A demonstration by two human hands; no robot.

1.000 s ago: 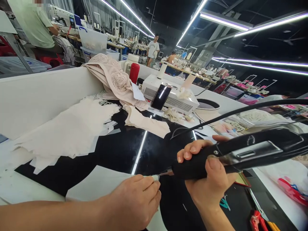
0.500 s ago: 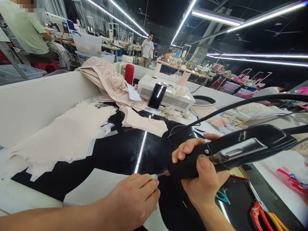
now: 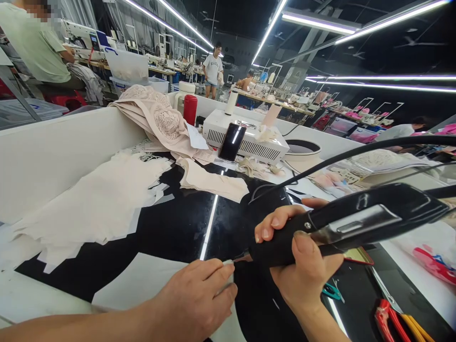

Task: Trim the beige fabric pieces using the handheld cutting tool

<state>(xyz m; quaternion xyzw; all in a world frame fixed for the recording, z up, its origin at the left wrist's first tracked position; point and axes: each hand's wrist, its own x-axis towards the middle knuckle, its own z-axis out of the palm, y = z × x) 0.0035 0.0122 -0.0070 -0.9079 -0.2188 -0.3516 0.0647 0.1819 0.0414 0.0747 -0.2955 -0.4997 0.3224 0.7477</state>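
Observation:
My right hand [image 3: 306, 270] is wrapped round a black corded handheld tool [image 3: 359, 218], with the thumb along its near side. A thin metal tip [image 3: 244, 257] sticks out of the tool's left end. It meets the fingertips of my left hand [image 3: 199, 299], which are pinched together. Something small and pale shows at those fingertips, too little of it to name. Under my left hand and forearm lies a white sheet [image 3: 138, 280] on the glossy black tabletop [image 3: 171, 228].
Pale fabric pieces [image 3: 89, 199] are heaped at left, and a folded strip [image 3: 213, 180] lies ahead. Behind it stand a phone [image 3: 232, 141] and a white vented box [image 3: 263, 147]. Scissors [image 3: 386, 318] and teal snips [image 3: 332, 290] lie at right. A cable [image 3: 342, 156] arcs above the tool.
Both hands and the tool keep nearly the same place. My left fingers have shifted slightly, hiding more of the pale bit. A distant standing person has moved a little left.

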